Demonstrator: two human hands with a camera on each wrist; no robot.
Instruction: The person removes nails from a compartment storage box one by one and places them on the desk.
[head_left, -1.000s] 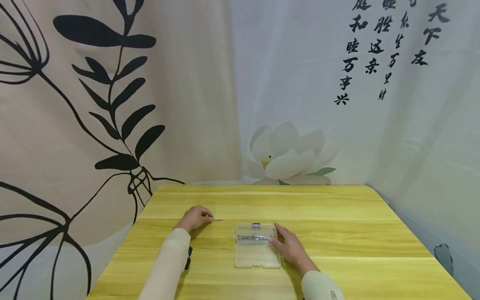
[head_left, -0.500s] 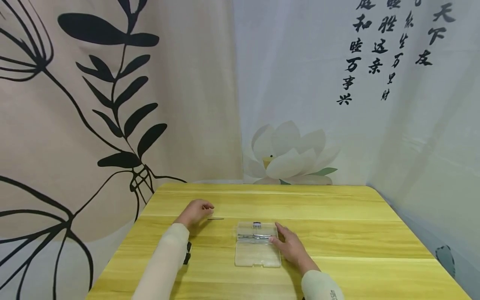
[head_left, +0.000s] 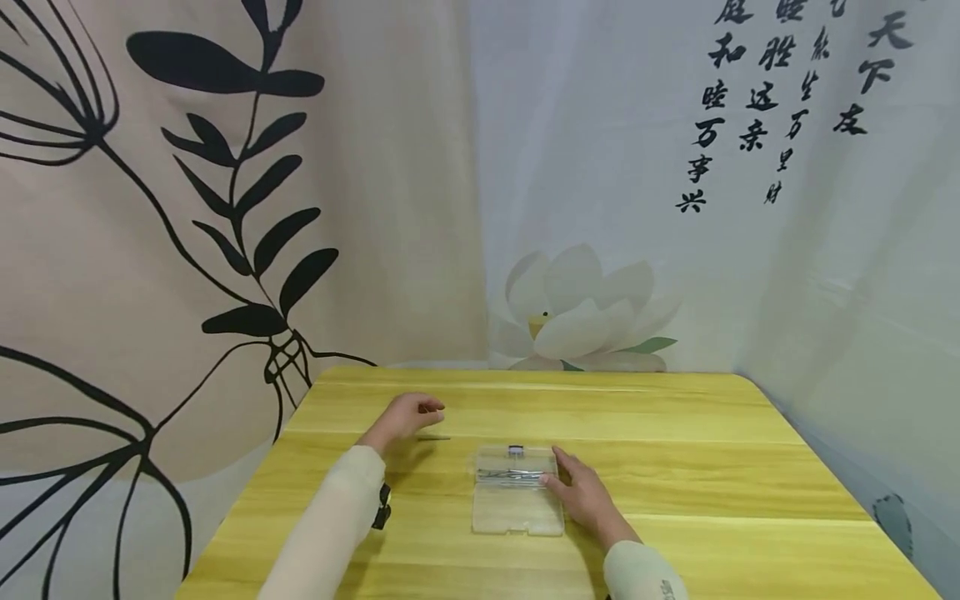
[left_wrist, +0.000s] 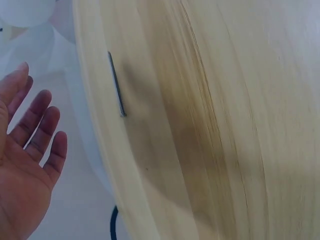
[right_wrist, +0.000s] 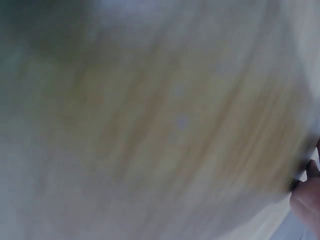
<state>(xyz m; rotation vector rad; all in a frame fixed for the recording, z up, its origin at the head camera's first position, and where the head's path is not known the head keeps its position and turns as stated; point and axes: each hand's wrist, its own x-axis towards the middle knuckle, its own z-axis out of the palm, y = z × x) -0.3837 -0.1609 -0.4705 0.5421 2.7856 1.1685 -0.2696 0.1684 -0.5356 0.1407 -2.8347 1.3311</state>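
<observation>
A single grey nail (head_left: pixel 433 438) lies on the wooden table; the left wrist view shows the nail (left_wrist: pixel 117 85) plainly, head and shank. Just above and beyond it hovers my left hand (head_left: pixel 408 414), holding nothing, its fingers (left_wrist: pixel 36 120) apart and loosely bent. To the right sits a clear plastic box (head_left: pixel 517 521) with its lid folded open, several nails (head_left: pixel 510 477) lying together inside. My right hand (head_left: pixel 585 496) holds the box at its right side, thumb at the middle and a finger at the far corner. The right wrist view is mostly blurred, with the hand (right_wrist: pixel 307 200) at its edge.
The yellow wooden table (head_left: pixel 712 475) reaches back to a printed curtain (head_left: pixel 397 208) with plants, a lotus and writing. A dark strap (head_left: pixel 382 507) sits at the left sleeve.
My left hand has let go of the nail, leaving it on the table, and has risen slightly and moved right. My right hand stays at the box.
</observation>
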